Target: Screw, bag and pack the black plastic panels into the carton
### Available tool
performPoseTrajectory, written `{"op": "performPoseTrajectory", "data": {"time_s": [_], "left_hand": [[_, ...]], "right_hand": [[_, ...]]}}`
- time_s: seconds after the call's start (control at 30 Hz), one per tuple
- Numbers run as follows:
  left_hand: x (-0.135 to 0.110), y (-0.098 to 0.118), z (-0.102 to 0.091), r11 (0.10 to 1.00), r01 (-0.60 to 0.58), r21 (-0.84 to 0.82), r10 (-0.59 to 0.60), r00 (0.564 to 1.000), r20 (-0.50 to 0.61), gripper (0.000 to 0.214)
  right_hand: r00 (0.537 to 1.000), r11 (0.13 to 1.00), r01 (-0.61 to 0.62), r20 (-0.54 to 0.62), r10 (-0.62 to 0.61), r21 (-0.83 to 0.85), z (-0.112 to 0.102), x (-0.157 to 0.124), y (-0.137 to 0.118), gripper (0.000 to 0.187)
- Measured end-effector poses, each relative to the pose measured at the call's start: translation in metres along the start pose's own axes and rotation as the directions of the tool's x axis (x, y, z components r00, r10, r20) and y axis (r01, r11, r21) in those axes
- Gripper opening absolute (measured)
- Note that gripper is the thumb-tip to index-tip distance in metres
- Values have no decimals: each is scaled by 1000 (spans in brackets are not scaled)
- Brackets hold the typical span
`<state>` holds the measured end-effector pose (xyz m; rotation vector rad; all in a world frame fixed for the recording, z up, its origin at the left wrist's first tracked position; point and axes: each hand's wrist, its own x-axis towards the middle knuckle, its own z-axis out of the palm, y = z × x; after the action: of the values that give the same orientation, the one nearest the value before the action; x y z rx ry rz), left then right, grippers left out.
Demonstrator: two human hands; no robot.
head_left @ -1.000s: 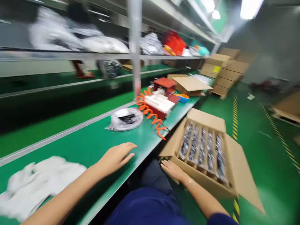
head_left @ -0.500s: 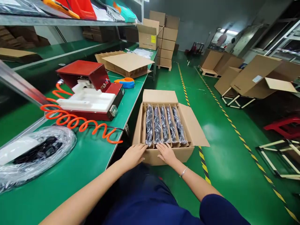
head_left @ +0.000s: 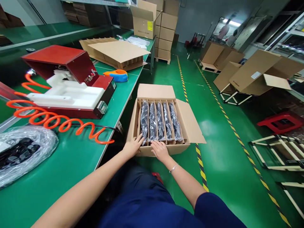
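An open cardboard box (head_left: 185, 118) stands on the green floor beside the bench, with several black bagged items (head_left: 158, 121) upright between cardboard dividers. My left hand (head_left: 133, 147) rests on the box's near edge, fingers stretched toward the leftmost bagged item. Just to its right, my right hand (head_left: 160, 150) lies flat on the same edge with fingers apart. Neither hand holds anything.
On the green bench (head_left: 71, 164) sit a red machine with a white tray (head_left: 68, 91), an orange coiled hose (head_left: 57, 122), a bagged black part (head_left: 21, 152), a tape dispenser (head_left: 117, 75) and flat cardboard (head_left: 116, 52). Stacked cartons (head_left: 166, 28), open boxes (head_left: 256, 76) and a red stool (head_left: 280, 122) stand around.
My left hand left the bench top and joined the right hand at the box's near edge. My view swung from the bench to the box, and both hands crept onto the edge.
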<state>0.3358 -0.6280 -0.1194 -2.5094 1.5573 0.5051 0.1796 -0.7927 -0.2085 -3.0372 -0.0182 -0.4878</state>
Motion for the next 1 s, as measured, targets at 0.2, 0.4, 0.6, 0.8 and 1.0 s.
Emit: {"op": "performPoseTrajectory", "data": {"time_s": [0.2, 0.4, 0.6, 0.8, 1.0], "left_hand": [[-6, -3, -1, 999, 45, -3, -45, 996, -78, 81], [-4, -23, -3, 959, 273, -76, -282, 949, -140, 82], [3, -29, -1, 920, 345, -187, -366, 926, -94, 73], [2, -24, -8, 879, 423, -221, -434, 901, -2, 54], [-1, -23, -20, 894, 388, -223, -389, 920, 43, 43]], "right_hand": [[999, 1000, -18, 41, 17, 7, -3, 13, -2, 32], [991, 996, -93, 100, 92, 4, 3, 46, -15, 40], [976, 990, -143, 163, 144, -16, -2, 58, -21, 40], [968, 979, -202, 159, 195, 28, -11, 54, -28, 36], [958, 965, -250, 162, 235, 76, -13, 52, -25, 22]]}}
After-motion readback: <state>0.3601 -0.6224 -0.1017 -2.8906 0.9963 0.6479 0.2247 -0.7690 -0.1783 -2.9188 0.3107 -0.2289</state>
